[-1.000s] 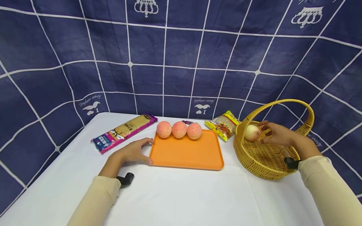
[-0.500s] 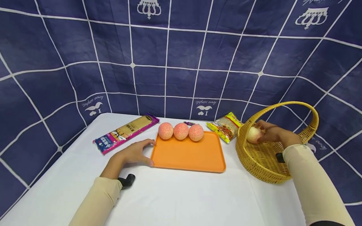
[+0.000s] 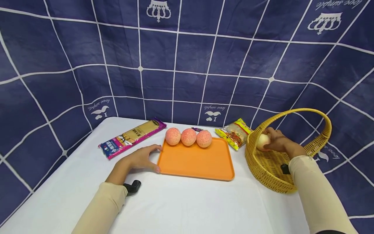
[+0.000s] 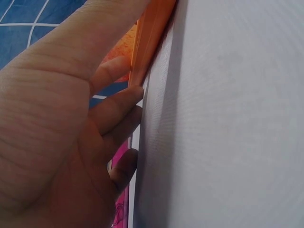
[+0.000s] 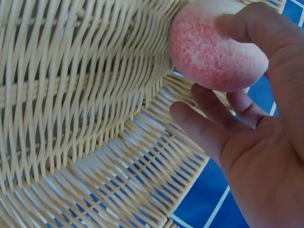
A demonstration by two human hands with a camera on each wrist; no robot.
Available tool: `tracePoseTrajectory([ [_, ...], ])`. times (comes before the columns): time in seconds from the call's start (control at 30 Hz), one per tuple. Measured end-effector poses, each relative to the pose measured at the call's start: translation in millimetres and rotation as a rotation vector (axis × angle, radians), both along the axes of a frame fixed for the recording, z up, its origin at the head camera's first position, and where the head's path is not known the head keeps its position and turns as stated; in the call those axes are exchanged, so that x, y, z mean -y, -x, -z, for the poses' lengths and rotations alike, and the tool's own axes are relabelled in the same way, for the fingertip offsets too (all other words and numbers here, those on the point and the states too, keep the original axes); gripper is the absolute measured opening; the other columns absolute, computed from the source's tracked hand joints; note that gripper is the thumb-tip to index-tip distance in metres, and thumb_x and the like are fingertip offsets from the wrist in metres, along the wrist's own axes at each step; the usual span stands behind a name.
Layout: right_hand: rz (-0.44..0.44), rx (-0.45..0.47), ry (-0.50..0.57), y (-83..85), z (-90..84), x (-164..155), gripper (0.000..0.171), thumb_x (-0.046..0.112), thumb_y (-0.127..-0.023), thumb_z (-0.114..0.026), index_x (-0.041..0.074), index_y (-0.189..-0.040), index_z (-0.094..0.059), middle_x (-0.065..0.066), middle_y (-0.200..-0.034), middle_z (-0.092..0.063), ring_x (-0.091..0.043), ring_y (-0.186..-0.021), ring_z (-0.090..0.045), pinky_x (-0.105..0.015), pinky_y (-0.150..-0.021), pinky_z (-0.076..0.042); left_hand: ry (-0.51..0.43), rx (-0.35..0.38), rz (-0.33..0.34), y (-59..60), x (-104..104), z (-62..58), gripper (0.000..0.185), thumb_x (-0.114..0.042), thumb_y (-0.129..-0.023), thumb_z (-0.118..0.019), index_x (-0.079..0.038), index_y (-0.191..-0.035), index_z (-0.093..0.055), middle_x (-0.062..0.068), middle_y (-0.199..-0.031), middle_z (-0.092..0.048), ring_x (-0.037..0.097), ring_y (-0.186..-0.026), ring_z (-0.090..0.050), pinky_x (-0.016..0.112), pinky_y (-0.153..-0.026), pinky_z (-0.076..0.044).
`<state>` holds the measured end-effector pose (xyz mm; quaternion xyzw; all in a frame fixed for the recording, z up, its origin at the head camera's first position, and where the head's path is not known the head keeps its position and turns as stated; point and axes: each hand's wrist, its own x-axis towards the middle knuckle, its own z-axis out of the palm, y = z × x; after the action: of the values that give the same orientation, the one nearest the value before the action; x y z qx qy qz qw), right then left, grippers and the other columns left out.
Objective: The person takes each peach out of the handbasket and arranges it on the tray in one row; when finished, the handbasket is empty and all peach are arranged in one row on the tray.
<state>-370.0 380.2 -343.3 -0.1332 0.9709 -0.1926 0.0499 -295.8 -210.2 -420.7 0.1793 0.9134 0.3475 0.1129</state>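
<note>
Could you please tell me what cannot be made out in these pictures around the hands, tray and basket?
- Basket floor: head view, hidden by its near wall.
- Small purple item: head view, mostly behind the peaches.
- Noodle packet print: too small.
- Left hand fingertips: left wrist view, behind the tray edge.
- Held peach: right wrist view, top cut off.

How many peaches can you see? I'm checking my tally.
4: three peaches in a row along the orange tray's far edge; one peach in the right hand inside the wicker basket, which may hide more.
</note>
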Motion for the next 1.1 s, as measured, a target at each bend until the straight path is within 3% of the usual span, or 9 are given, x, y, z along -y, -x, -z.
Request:
tracePoseTrajectory([
  [0.2,0.026,0.019,0.079,0.7,7.1,3.0,0.065,0.015,-0.082,-0.084,0.0,-0.123,-0.035,-0.032,-0.118,-0.041,-0.045,-0.106,-0.042,-0.057,-0.089,-0.043,-0.01,0.003,-0.01,1.6,-0.1,-2.4,0.096,-0.047,-0.066,-0.094,-0.014,-0.146,-0.051,0.011,-0.15,-0.049,0.035,-0.143,-0.037,0.059,-0.116,-0.027],
  [0.43,-0.05,-0.017,0.115,-4.3,11.3,3.9,0.058,0.002,-0.078,-0.082,-0.004,-0.113,-0.036,-0.03,-0.11,-0.051,-0.043,-0.101,-0.053,-0.05,-0.088,-0.045,-0.004,-0.015,0.027,3.8,-2.6,-1.9,0.093,-0.046,-0.066,-0.094,-0.015,-0.144,-0.052,0.011,-0.15,-0.05,0.035,-0.142,-0.039,0.057,-0.117,-0.027],
  [0.73,-0.122,0.029,0.147,-6.6,7.8,2.5,0.054,-0.004,-0.073,-0.08,-0.002,-0.112,-0.042,-0.021,-0.104,-0.053,-0.028,-0.087,-0.055,-0.032,-0.073,-0.048,0.004,-0.005,-0.006,3.5,-2.0,-1.2,0.095,-0.049,-0.065,-0.094,-0.018,-0.145,-0.052,0.01,-0.151,-0.049,0.035,-0.143,-0.037,0.059,-0.117,-0.027],
  [1.1,-0.134,0.047,0.297,-13.0,14.4,1.7,0.053,-0.01,-0.072,-0.077,-0.005,-0.115,-0.047,-0.022,-0.107,-0.053,-0.025,-0.085,-0.055,-0.026,-0.069,-0.049,-0.005,0.006,-0.028,-0.8,-2.6,0.0,0.094,-0.046,-0.064,-0.095,-0.019,-0.144,-0.054,0.007,-0.149,-0.051,0.033,-0.143,-0.037,0.058,-0.117,-0.027],
])
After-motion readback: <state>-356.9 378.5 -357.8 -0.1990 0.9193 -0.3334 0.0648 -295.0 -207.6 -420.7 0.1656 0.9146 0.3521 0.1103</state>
